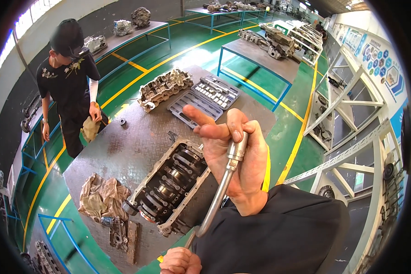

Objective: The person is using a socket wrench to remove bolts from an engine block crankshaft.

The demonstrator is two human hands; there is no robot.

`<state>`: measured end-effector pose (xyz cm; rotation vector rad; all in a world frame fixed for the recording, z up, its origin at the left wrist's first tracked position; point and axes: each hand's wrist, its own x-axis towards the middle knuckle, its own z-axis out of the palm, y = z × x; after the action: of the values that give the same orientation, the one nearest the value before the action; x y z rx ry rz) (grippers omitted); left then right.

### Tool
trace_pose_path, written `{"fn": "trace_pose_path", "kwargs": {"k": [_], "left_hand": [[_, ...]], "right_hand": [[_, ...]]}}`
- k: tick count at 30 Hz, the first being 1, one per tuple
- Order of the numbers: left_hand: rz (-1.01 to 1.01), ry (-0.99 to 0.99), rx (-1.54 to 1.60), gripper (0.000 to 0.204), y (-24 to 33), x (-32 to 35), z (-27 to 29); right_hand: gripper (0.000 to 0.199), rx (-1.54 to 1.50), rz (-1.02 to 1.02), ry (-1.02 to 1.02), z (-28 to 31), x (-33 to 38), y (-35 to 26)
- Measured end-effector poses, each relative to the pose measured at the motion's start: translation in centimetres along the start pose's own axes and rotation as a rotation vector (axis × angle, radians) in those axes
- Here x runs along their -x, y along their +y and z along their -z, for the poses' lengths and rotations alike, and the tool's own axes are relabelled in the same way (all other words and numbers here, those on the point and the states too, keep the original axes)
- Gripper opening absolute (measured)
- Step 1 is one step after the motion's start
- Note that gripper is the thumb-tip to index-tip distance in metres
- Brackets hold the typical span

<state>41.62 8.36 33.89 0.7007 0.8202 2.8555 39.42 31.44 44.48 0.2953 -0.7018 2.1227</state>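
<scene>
My right hand [242,160] is raised above the bench, palm up, with thumb and fingers closed round the socket end of a socket wrench [220,194]. Its index finger points out to the left. The wrench is a long silver bar with a bend low down. Its lower end sits in the fist of my left hand [181,261], at the bottom edge of the view. Beneath and left of the wrench lies an engine block [171,182], its crankshaft [165,189] exposed; the wrench is held apart from it. My right hand hides the block's far right corner.
On the metal bench [118,155] lie a cylinder head [164,89], an open socket set case [205,98], a crumpled cloth [102,196] and a metal part [118,233]. A co-worker [71,82] with a cloth stands at the left. White frames [351,109] stand at the right.
</scene>
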Motion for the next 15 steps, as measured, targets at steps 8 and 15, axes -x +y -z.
{"fn": "trace_pose_path", "kwargs": {"k": [8,15], "left_hand": [[-0.111,0.022,-0.013,0.046,-2.0,0.1,0.6],[-0.096,0.054,-0.113,0.057,-2.5,-0.5,1.1]], "right_hand": [[0.024,-0.103,0.041,-0.015,1.6,-0.3,1.2],[0.022,0.052,-0.133,0.093,4.9,-0.8,3.8]]}}
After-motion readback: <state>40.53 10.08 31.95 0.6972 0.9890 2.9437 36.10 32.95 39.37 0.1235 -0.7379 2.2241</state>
